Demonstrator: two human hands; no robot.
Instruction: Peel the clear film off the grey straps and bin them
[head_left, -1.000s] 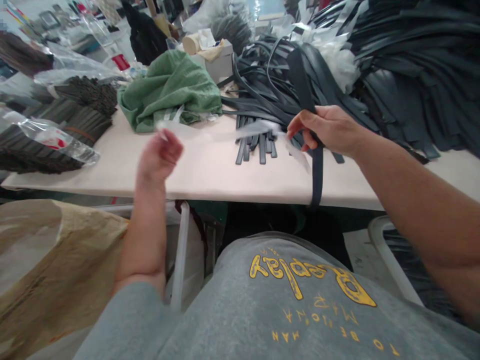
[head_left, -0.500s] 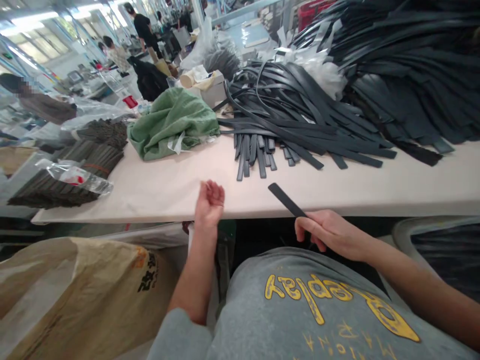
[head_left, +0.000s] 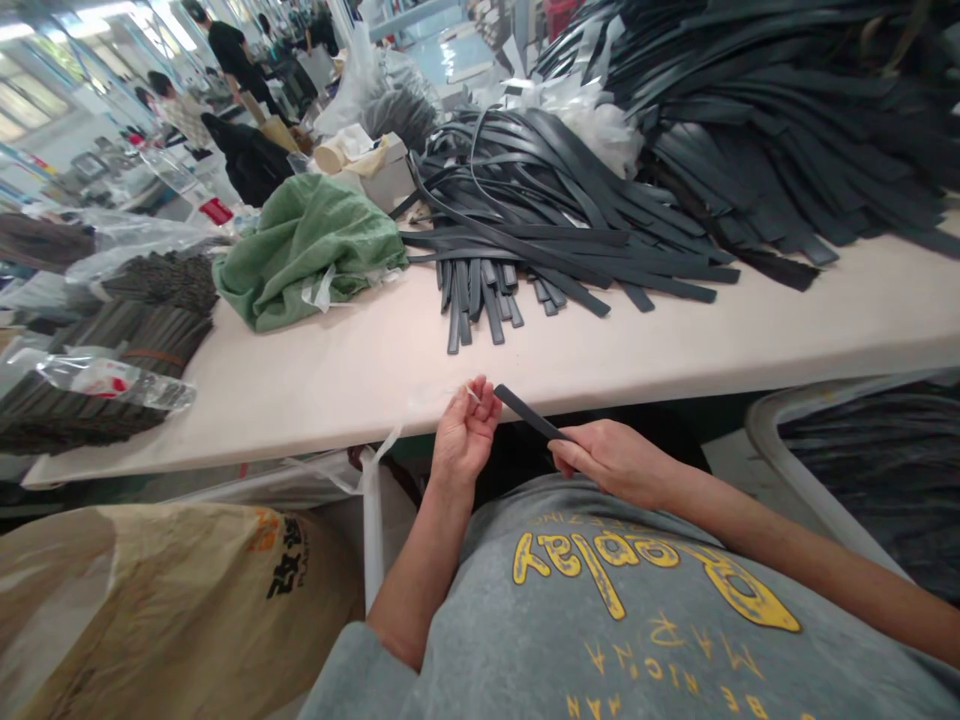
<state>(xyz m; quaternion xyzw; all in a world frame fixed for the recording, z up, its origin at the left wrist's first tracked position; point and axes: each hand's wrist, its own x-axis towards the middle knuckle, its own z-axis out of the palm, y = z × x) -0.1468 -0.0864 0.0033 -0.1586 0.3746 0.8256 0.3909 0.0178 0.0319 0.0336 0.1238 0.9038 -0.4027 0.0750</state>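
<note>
My right hand (head_left: 609, 462) grips a short, flat black strap (head_left: 531, 412) between thumb and fingers, its free end pointing up and left. Close to that end is my left hand (head_left: 466, 435), palm up with the fingers curled in. A tiny white bit (head_left: 472, 394) shows at its thumb and fingertips, too small to name. Both hands are at the table's front edge. Beyond them, a heap of long black straps (head_left: 540, 210) lies on the pale tabletop (head_left: 322, 380), several ends facing me.
A green cloth (head_left: 307, 250) lies left of the straps. Further left, a plastic bottle (head_left: 105, 380) rests on bundled dark strips (head_left: 161, 320). A tan sack (head_left: 195, 600) stands below left, a grey bin (head_left: 780, 450) at right. A thin white strip (head_left: 388, 440) hangs near the table edge. People are in the background.
My left hand has moved right, close to the strap's end. My right hand has shifted left and slightly up with the strap. The view has swung, and a white strip now shows by the table edge.
</note>
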